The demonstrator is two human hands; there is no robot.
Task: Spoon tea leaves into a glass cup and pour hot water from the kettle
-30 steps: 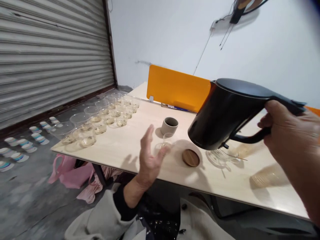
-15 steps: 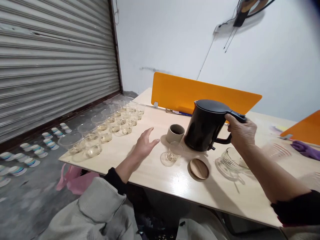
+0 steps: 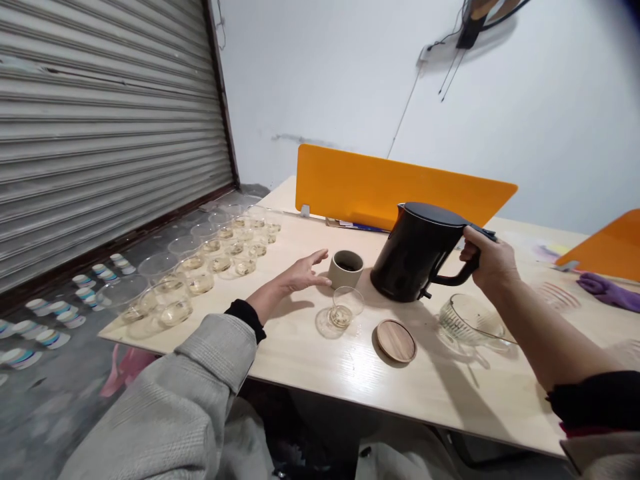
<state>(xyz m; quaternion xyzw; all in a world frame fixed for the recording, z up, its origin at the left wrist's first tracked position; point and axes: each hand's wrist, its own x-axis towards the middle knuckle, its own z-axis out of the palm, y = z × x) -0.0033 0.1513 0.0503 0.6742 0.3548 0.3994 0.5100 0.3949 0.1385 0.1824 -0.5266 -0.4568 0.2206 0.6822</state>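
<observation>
A black electric kettle (image 3: 413, 250) is gripped by its handle in my right hand (image 3: 493, 260). It tilts slightly, its spout toward a grey-green cup (image 3: 346, 270) that has something dark inside. My left hand (image 3: 306, 273) is open beside that cup, thumb and fingers apart, with the fingertips close to its left side; I cannot tell whether they touch. In front of the cup is a clear plastic cup (image 3: 345, 310) with a little pale content at the bottom. A round wooden lid (image 3: 396, 340) lies flat nearby. The glass bowl (image 3: 465, 320) stands below my right wrist.
Rows of clear plastic cups (image 3: 200, 280) fill the table's left side. An orange divider (image 3: 400, 190) stands behind the kettle. At the right lies a purple cloth (image 3: 607, 291). Small white-capped containers (image 3: 50, 339) stand on the floor, and a pink bag (image 3: 125, 368) hangs under the table edge.
My left hand has moved right and up to the side of the grey-green cup. The kettle, still in my right hand, has shifted slightly right and tilts a bit more.
</observation>
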